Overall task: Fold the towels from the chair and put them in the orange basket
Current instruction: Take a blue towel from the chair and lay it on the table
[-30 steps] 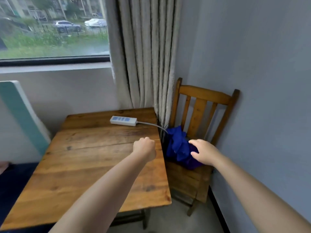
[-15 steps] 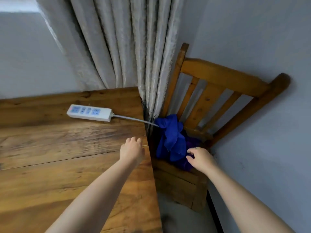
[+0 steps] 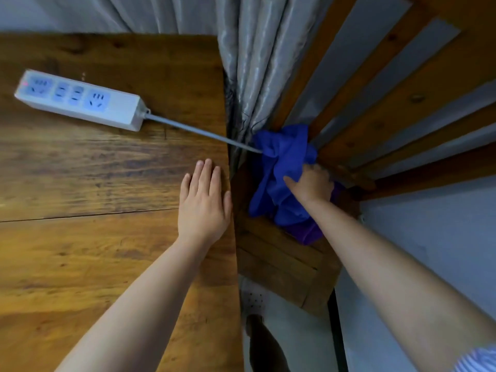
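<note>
— What lies on the brown wooden plank table?
— A white power strip; the left hand rests flat by the edge, fingers released. A grey curtain hangs behind.
— And the towels?
— Crumpled blue towels lie on the wooden slatted chair; the right hand grips them, fingertips hidden in cloth. Purple fabric below is mostly covered.

Both your forearms are bare up from the wrists, with no watch, ring or glove on your left hand or right hand. A blue-and-white striped sleeve edge shows on your right arm.
</note>
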Demonstrator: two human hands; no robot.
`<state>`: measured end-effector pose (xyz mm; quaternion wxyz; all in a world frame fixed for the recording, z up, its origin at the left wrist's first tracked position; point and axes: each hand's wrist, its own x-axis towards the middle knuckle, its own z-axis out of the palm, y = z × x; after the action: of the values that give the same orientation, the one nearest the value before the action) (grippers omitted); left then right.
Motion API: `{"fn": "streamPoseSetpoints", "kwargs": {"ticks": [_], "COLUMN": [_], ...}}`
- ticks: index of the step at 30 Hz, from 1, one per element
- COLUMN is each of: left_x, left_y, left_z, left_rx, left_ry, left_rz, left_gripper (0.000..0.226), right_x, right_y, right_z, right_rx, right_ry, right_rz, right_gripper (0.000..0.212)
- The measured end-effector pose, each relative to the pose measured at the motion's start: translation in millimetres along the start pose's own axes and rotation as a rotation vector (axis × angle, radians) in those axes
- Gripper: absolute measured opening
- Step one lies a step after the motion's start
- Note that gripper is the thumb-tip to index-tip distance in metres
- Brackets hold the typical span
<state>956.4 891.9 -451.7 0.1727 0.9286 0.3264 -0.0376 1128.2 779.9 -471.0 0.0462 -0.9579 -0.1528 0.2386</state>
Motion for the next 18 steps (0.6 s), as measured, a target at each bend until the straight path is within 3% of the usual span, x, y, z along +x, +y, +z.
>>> {"fn": "streamPoseSetpoints", "kwargs": {"ticks": [4,8,12,18], "left_x": [2.4,4.1,4.0,3.1], "left_y": [-0.7,-1.8,-2.6,1.4], "left_z": [5.0,6.6,7.5,3.9], "left_rx": [0.031,0.06,0.078,0.051], "left_ry": [0.045,0.061,0.06,0.027], "left_rz": [-0.005,-0.012,-0.009,-0.022], "left_gripper": [0.063,0.06,0.061,0.071], "right_x": [29.1,41.7,36.4,4.1], "right_y": [-1.9,3.5,8.1,36.5], "right_z": [13.3,25.3,25.3,-9.7], "right_rx": [0.155,0.206,0.185,0.142], "right_ry": [-0.058,-0.144,-0.048,0.222], "right_rz": [0.24,0.373,0.302,0.055], "right_gripper": [0.069,0.045,0.029,0.022]}}
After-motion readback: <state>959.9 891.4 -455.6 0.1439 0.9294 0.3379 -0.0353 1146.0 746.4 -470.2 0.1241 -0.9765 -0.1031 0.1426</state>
